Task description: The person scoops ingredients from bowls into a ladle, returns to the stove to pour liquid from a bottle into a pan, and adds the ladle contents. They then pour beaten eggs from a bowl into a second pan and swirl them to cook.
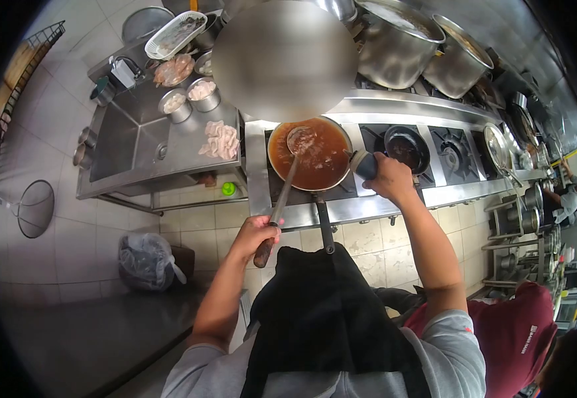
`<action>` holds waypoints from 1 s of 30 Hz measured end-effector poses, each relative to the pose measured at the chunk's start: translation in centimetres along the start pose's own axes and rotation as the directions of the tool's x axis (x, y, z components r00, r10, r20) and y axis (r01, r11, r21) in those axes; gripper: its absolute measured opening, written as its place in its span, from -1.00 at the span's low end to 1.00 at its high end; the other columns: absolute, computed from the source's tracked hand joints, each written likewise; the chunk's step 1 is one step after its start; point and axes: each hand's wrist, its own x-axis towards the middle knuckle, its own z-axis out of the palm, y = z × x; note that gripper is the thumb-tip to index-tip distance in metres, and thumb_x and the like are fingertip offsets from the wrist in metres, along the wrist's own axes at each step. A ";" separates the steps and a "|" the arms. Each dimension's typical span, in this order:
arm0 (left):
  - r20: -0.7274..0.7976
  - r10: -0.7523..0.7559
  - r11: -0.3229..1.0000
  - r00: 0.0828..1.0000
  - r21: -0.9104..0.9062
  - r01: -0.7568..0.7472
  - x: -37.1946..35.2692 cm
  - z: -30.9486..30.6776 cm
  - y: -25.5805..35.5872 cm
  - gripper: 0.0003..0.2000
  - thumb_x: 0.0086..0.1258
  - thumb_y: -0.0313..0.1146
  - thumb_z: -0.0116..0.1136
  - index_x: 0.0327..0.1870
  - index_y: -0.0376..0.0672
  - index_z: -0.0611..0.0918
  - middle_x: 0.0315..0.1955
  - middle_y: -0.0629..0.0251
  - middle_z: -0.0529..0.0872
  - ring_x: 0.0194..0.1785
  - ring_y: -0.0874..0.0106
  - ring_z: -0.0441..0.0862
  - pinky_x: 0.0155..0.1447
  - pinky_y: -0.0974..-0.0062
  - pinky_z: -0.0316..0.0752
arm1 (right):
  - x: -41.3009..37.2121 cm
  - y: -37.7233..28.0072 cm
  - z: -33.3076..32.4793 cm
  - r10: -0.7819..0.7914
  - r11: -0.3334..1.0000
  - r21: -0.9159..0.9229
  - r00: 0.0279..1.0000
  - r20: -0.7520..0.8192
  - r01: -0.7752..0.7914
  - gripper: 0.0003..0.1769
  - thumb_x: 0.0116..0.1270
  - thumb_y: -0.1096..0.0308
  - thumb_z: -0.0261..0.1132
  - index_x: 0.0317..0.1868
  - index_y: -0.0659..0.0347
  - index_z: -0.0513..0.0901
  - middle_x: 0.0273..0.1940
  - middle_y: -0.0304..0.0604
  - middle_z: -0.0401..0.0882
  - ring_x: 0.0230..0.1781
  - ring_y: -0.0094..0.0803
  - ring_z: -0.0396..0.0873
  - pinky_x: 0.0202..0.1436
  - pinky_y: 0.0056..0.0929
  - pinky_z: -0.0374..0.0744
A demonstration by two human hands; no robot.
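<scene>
My left hand (255,237) is closed around the dark handle of a long metal ladle (284,188). The ladle's bowl sits in reddish-brown liquid in a wide pan (347,174) on the stove, and the pan's black handle (325,225) points toward my apron. In my right hand (390,178) is a dark bottle with a pale top (365,164), tilted toward the pan's right rim. Whether anything flows from it cannot be seen. A small black frying pan (408,147) stands on the burner to the right of the bottle.
Large steel pots (398,56) stand behind the stove. On the left are a sink (123,146), pale raw meat (220,140) on the counter and metal bowls of food (203,96). A person in a dark red top (514,331) is close at my right. A blurred round patch hides the top centre.
</scene>
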 end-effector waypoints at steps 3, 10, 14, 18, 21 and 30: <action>0.057 0.001 0.996 0.998 -0.085 0.004 1.1 -1.1 -1.6 -0.58 0.19 -0.42 0.14 0.07 -0.46 0.48 -0.59 0.31 0.54 -0.71 0.51 0.45 -0.60 0.57 0.40 | -1.3 0.4 0.1 0.020 0.987 0.159 0.999 -0.033 -0.015 -0.26 -0.14 0.11 0.54 0.09 0.16 0.51 -0.18 0.03 0.68 -0.12 -0.03 0.64 -0.02 -0.21 0.57; 0.196 0.012 0.981 0.980 -0.193 0.027 2.1 -4.8 -2.8 -0.51 0.28 -0.36 0.06 0.19 -0.49 0.41 -0.57 0.30 0.53 -0.68 0.53 0.44 -0.60 0.54 0.44 | -4.9 2.8 1.4 0.145 0.894 0.446 0.971 -0.190 -0.047 -0.22 -0.16 0.12 0.57 0.11 0.19 0.49 -0.11 0.08 0.65 -0.04 0.02 0.60 0.01 -0.21 0.53; 0.286 0.024 0.917 0.958 -0.388 0.093 3.5 -7.5 -4.8 -0.50 0.33 -0.29 0.01 0.21 -0.46 0.40 -0.55 0.32 0.54 -0.68 0.53 0.46 -0.61 0.57 0.44 | -7.3 5.0 3.1 0.246 0.716 0.697 0.925 -0.288 0.027 -0.13 -0.16 0.23 0.60 0.16 0.24 0.35 -0.09 0.11 0.62 -0.01 0.03 0.59 0.05 -0.21 0.51; 0.410 0.065 0.758 0.910 -0.613 0.221 4.9 -9.1 -6.7 -0.44 0.43 -0.23 -0.10 0.31 -0.51 0.23 -0.43 0.19 0.53 -0.61 0.47 0.48 -0.56 0.56 0.46 | -9.7 7.9 6.6 0.392 0.553 0.824 0.835 -0.387 0.122 -0.15 -0.14 0.33 0.60 0.16 0.24 0.33 -0.01 0.01 0.58 0.03 -0.21 0.56 0.14 -0.30 0.47; 0.383 0.139 0.720 0.913 -0.672 0.172 5.3 -9.3 -8.1 -0.38 0.47 -0.07 -0.18 0.31 -0.50 0.23 -0.41 0.15 0.54 -0.58 0.43 0.51 -0.48 0.45 0.49 | -12.4 9.3 7.6 0.481 0.534 0.841 0.786 -0.389 0.089 -0.17 -0.14 0.37 0.59 0.15 0.23 0.34 -0.01 -0.05 0.57 0.05 -0.29 0.54 0.18 -0.34 0.45; -0.148 -0.323 0.683 0.935 -0.720 0.122 4.6 -11.5 -18.6 -0.34 0.37 0.29 -0.19 -0.02 -0.25 0.55 -0.51 0.31 0.62 -0.51 0.43 0.58 -0.43 0.52 0.53 | -19.5 15.1 8.5 0.682 0.489 0.872 0.635 -0.363 -0.027 -0.15 -0.18 0.40 0.60 0.16 0.21 0.35 -0.02 -0.10 0.59 0.04 -0.31 0.56 0.17 -0.34 0.48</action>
